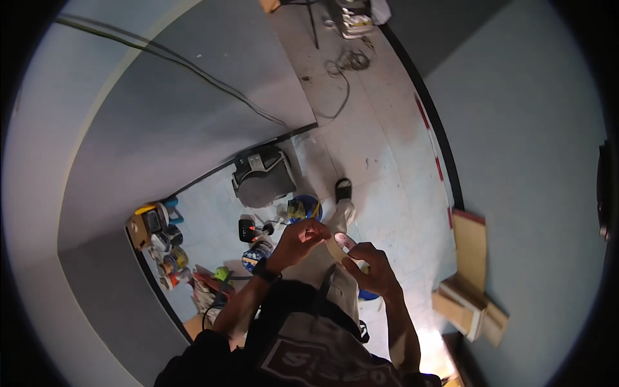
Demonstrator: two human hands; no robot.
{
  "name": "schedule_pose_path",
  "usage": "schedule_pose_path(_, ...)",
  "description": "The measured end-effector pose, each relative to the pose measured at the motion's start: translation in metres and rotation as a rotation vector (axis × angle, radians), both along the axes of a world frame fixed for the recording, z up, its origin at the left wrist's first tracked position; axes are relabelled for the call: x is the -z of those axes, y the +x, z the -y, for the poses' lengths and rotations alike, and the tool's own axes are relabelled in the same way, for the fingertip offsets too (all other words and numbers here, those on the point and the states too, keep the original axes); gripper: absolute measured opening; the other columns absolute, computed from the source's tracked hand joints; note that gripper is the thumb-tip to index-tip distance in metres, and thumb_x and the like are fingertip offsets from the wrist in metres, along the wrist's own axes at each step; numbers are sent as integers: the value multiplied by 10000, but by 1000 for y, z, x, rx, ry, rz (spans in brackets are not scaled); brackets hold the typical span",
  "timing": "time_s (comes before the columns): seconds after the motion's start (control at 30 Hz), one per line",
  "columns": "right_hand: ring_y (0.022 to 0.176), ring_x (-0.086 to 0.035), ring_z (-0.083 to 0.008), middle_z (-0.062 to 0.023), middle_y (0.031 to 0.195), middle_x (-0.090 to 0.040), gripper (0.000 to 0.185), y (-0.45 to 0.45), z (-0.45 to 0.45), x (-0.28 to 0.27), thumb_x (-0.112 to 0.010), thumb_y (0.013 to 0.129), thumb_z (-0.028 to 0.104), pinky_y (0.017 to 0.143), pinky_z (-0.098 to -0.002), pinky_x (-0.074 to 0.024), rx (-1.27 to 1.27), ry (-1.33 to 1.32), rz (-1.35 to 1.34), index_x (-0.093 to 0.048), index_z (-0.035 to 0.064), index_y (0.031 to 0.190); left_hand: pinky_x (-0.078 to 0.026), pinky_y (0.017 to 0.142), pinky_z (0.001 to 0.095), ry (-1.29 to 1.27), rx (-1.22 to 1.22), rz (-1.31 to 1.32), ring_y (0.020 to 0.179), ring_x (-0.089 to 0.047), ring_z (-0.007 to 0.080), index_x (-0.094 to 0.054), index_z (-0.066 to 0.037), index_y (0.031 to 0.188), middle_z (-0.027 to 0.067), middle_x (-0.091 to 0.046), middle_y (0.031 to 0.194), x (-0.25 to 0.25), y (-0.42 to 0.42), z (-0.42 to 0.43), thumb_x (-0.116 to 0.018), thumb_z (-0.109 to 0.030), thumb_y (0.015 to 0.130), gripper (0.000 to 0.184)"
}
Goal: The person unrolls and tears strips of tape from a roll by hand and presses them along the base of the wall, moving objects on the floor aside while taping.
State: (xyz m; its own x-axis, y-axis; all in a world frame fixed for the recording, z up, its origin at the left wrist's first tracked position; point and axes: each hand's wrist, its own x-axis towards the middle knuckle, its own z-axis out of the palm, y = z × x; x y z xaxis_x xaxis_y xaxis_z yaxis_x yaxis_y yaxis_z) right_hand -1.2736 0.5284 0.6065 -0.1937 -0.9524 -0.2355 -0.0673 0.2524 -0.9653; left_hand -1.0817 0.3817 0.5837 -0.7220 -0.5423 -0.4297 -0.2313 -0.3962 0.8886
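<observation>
A roll of pale tape [336, 248] with a white and red core is held upright in front of my body. My right hand [374, 269] grips the roll from its right side, thumb and fingers around it. On the other side, my left hand [301, 244] is closed in a pinch close to the roll's upper left edge. What lies between its fingertips, perhaps the tape's end, is too small to make out. A dark band is on my left wrist.
A grey and black case [264, 183] lies by the wall. Near my feet stand a blue bucket [314, 205] and a blue and white can [256, 255]. Cans and tools line the left wall. An open cardboard box [469, 242] leans at the right wall; a cable [348, 90] lies ahead.
</observation>
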Motion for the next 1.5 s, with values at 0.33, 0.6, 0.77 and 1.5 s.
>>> schedule_pose_path(0.33,812,-643,-267,-98,841,-701,190,-75,175,-11,-721,883,220,797,-348,-506,-565,30,-305,-722,50,967,-541,822,261,-285,-534,148,908,-678,110,-640,4,999,54,-694,932,-20,5,71,-651,27,938,66)
schedule_pose_path(0.6,707,-556,-283,-102,738,-661,272,-61,284,-25,-786,828,302,729,-385,-495,-908,-240,-481,-754,85,989,-528,800,265,-361,-1112,145,858,-657,127,-637,36,1006,85,-683,932,-40,34,47,-640,-3,964,58)
schedule_pose_path(0.77,679,-610,-285,-110,673,-646,233,-43,339,14,-766,860,270,697,-376,-509,-1271,114,-80,-676,62,915,-538,786,288,-282,-1426,249,829,-645,127,-634,41,1000,82,-679,921,-14,39,15,-624,-29,977,74)
schedule_pose_path(1.5,749,-676,-172,-98,980,-752,374,32,364,430,-812,828,234,720,-324,-537,-1809,-169,-799,-605,22,1055,-394,646,215,-325,-1862,612,734,-502,67,-647,-3,994,31,-610,894,428,7,-109,-621,16,948,57)
